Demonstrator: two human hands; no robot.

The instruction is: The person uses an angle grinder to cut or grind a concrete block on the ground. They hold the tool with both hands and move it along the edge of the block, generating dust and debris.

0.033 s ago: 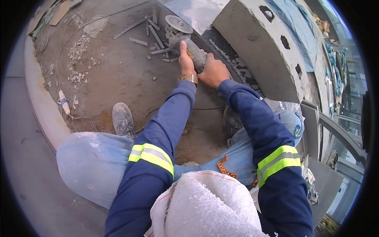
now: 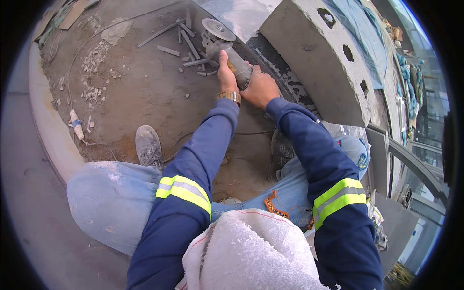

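Both hands hold a dusty angle grinder (image 2: 234, 63) with a disc (image 2: 218, 29) at its far end, tilted over the edge of a dark sloping strip beside scattered grey offcuts (image 2: 191, 48). My left hand (image 2: 228, 75) wraps round its body with the thumb along the top. My right hand (image 2: 261, 87) grips the rear of the body, nearer to me. A power cord (image 2: 251, 133) runs from near my right hand across the dusty floor (image 2: 135, 72) toward my feet.
A concrete block (image 2: 314, 63) with three holes stands at right, with blue sheeting (image 2: 362, 43) beyond it. A plug connector (image 2: 77, 123) and rubble (image 2: 96, 63) lie at left inside a pale curved rim (image 2: 53, 121). My shoes (image 2: 147, 145) and bent knees frame the work area.
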